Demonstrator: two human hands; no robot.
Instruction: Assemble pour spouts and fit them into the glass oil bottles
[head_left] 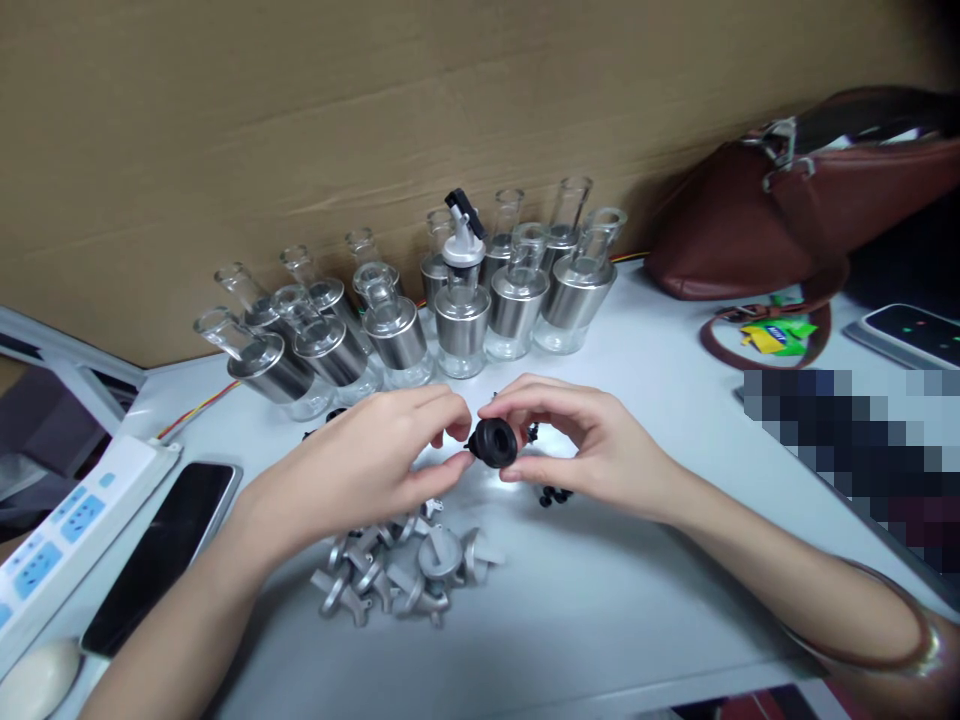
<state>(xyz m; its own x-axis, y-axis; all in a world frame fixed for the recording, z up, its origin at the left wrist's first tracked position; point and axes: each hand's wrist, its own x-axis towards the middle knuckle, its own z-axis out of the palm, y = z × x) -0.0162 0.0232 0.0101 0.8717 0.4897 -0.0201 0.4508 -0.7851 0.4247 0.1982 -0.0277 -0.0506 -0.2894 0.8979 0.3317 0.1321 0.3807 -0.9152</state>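
Observation:
My right hand (592,440) grips a black ringed rubber stopper (496,442) between thumb and fingers, its hollow round end facing me. Across from it, my left hand (382,440) has its curled fingers and thumb at the stopper's narrow pointed end, in a loose pinch. Below my left hand lies a heap of silver-grey pourer tops (409,570), partly covered by it. Small black parts (555,495) are scattered beneath my right hand, and a few more black pieces (335,413) show behind my left wrist.
Glass bottles with metal sleeves (394,330) stand in two rows at the back; one carries a pourer (465,235). A brown bag (795,210) and snack packet (780,335) lie right. Left are a power strip (82,520), phone (165,550) and whitish rounded object (41,680).

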